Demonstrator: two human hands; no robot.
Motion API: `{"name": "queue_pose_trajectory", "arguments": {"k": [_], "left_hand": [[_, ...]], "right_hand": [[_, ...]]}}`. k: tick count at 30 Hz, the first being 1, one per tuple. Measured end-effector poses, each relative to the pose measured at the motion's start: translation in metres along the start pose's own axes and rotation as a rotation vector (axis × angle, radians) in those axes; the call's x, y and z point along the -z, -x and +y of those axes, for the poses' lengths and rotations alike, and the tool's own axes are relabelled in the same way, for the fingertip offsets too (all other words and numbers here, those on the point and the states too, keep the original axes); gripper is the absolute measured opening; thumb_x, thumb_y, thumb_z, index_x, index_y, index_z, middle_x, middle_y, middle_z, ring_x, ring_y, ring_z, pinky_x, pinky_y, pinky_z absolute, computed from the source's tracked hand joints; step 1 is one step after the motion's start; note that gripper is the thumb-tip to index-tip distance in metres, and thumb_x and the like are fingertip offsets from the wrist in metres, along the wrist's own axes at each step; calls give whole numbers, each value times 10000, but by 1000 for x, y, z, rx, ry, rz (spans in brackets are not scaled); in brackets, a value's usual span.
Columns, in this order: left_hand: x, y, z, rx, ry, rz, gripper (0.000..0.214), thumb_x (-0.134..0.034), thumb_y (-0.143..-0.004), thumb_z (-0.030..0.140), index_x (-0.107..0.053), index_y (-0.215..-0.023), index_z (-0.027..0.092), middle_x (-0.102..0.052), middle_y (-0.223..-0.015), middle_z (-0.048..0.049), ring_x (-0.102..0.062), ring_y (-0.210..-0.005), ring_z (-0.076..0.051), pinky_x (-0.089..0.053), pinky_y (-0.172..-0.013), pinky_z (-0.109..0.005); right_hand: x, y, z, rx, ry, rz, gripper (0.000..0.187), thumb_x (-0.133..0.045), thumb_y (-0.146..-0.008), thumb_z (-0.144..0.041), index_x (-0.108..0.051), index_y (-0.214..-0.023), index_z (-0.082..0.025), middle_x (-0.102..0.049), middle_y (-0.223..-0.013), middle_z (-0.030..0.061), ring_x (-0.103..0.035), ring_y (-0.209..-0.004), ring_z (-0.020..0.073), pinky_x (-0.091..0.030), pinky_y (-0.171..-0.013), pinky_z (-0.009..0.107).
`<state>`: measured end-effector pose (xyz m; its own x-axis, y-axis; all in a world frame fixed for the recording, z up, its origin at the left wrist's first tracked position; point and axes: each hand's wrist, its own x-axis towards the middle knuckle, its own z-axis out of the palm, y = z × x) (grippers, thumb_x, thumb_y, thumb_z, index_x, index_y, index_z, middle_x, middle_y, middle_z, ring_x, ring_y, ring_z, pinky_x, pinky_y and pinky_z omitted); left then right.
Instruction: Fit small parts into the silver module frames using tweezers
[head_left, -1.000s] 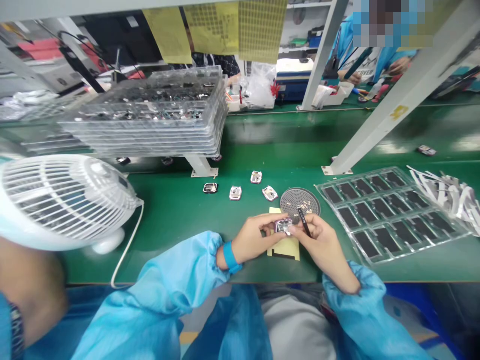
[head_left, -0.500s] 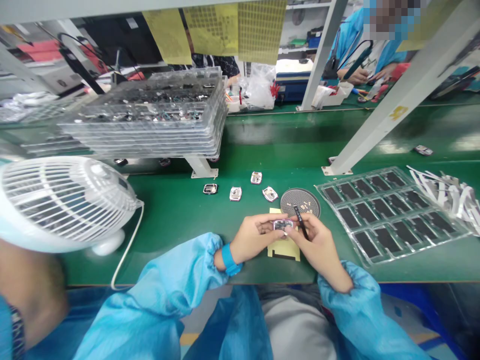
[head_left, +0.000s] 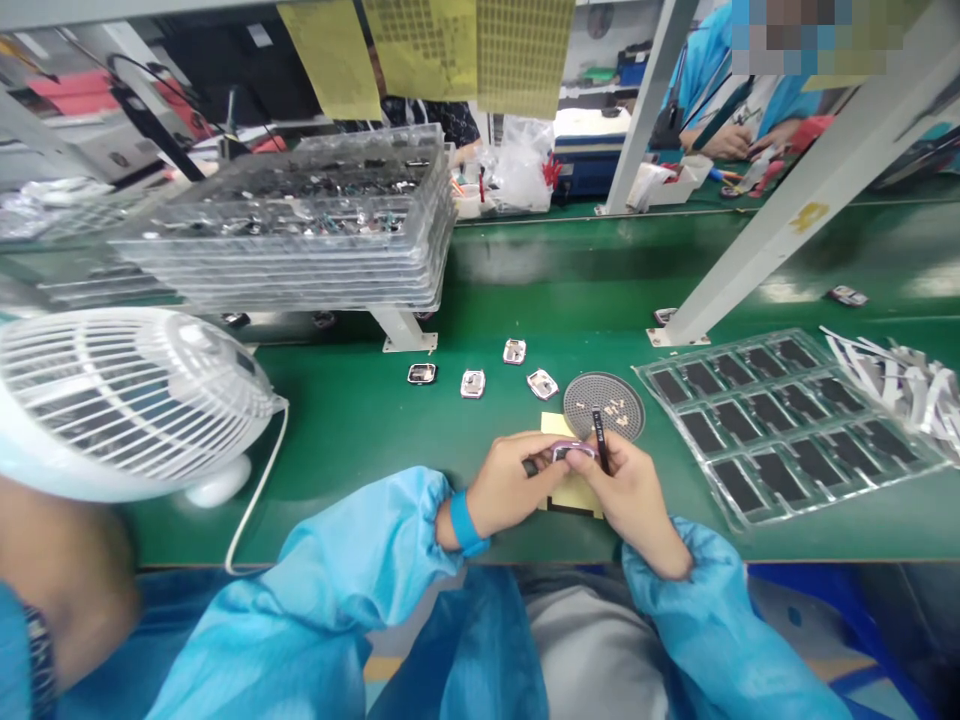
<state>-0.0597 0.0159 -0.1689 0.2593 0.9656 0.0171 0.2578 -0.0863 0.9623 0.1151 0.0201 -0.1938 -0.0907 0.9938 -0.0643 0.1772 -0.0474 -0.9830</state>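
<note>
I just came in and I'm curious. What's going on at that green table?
A person's left hand holds a small purple-edged case, and the right hand touches it while also holding a thin black tool. The case is over a yellow sheet on the table. Just beyond lie four more small cases and a round gray dish with tiny pieces on it.

Glossy green workbench [head_left: 345, 440], slanting white post [head_left: 757, 240], hanging yellow sheets [head_left: 427, 60], pale shelving [head_left: 581, 92] behind

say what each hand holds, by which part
Left hand holds a small case by its left end; right hand, its right end, plus a black tool by its near end.
</note>
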Motion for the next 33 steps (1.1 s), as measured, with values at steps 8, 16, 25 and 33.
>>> {"name": "queue_pose_trajectory", "arguments": {"k": [8, 16, 25, 33], "left_hand": [[-5, 8, 2, -55, -14, 110, 244, -641, -887, 218, -783, -1084, 193, -703, -835, -41, -592, -744, -147, -469, -687, -228], [-6, 6, 1, -53, -14, 141, 248, -655, -874, 229, -791, -1080, 200, -700, -799, -38, -588, -712, -137, -474, -673, -229], [-12, 0, -14, 205, 368, 30, 316, -730, -820, 307, -777, -1076, 126, -750, -863, -74, -694, -802, -190, -564, -784, -286], [-11, 0, -15, 199, 399, 24, 337, -735, -820, 303, -763, -1095, 111, -759, -950, -100, -701, -841, -189, -561, -794, -279]], "right_hand": [[-7, 3, -3, 56, -12, 28, 354, -726, -809, -490, -553, -732, -190, -579, -678, 9, -508, -634, 145, -413, -585, 250], [-6, 3, 3, 50, -2, 14, 313, -743, -808, -462, -600, -762, -187, -590, -689, 6, -519, -646, 147, -419, -595, 253], [9, -4, -8, 376, 248, 73, 103, -704, -880, -287, -732, -950, -216, -675, -960, 51, -629, -900, 184, -490, -810, 300], [20, -1, 3, 217, 131, 101, 112, -690, -897, -303, -695, -918, -193, -695, -945, 34, -651, -853, 157, -504, -767, 274]]}}
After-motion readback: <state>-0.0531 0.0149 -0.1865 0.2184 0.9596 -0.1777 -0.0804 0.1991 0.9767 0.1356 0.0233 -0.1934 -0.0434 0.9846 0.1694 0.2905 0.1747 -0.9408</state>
